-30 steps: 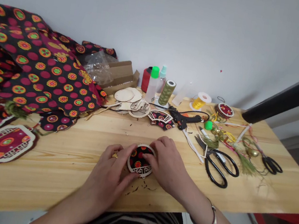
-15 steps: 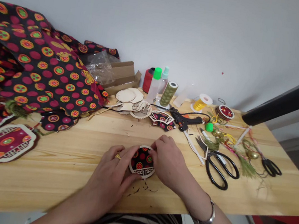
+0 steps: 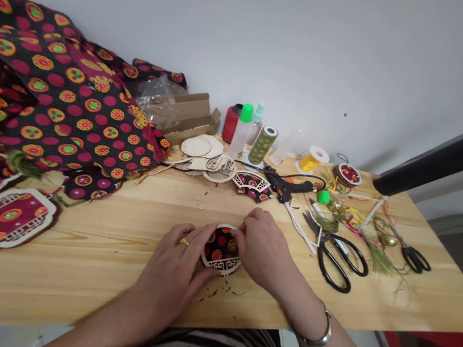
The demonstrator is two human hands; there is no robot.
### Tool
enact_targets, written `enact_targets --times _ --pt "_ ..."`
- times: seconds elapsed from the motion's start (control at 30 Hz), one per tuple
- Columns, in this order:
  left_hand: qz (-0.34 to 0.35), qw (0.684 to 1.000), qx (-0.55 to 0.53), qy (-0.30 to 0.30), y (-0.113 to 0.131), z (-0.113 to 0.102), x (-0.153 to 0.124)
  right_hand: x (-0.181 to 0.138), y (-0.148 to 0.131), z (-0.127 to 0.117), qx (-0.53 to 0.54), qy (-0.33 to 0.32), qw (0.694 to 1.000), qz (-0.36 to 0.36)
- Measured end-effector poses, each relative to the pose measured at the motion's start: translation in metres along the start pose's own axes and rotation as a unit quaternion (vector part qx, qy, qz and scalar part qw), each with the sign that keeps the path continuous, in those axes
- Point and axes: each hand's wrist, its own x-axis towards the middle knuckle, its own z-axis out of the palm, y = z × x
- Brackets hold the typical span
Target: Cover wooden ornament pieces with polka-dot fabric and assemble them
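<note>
On the wooden table in front of me lies a round ornament, a pale wooden frame with a fretwork lower band and dark floral fabric inside. My left hand, with a ring on one finger, grips its left edge between thumb and fingers. At the upper right edge, my right hand has its fingers bent in a closed pinch, thumb pressed on the fabric and frame. The right fingertips are partly hidden. Small dark scraps lie just below the ornament.
Patterned fabric is heaped at left beside a larger framed ornament. Wooden cutouts, a fan-shaped piece, a glue gun, bottles and thread spools stand behind. Black-handled scissors and tassels lie right.
The view has shifted slightly. My right hand's fingers have moved a little at the ornament's upper right edge; the left hand keeps its hold.
</note>
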Motion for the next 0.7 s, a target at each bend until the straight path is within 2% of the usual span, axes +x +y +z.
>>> enact_targets --times 0.43,0.6,0.7 --pt "0.011 1.000 -0.016 0.018 -0.004 0.003 0.000 0.001 0.004 0.001 0.116 -0.004 0.992 0.052" --pt "0.001 0.999 -0.029 0.031 -0.003 0.000 0.001 -0.001 0.010 0.005 0.221 0.015 0.973 0.062" --pt "-0.004 0.998 -0.030 0.046 -0.003 0.002 -0.001 -0.001 0.014 0.009 0.296 -0.004 0.953 0.068"
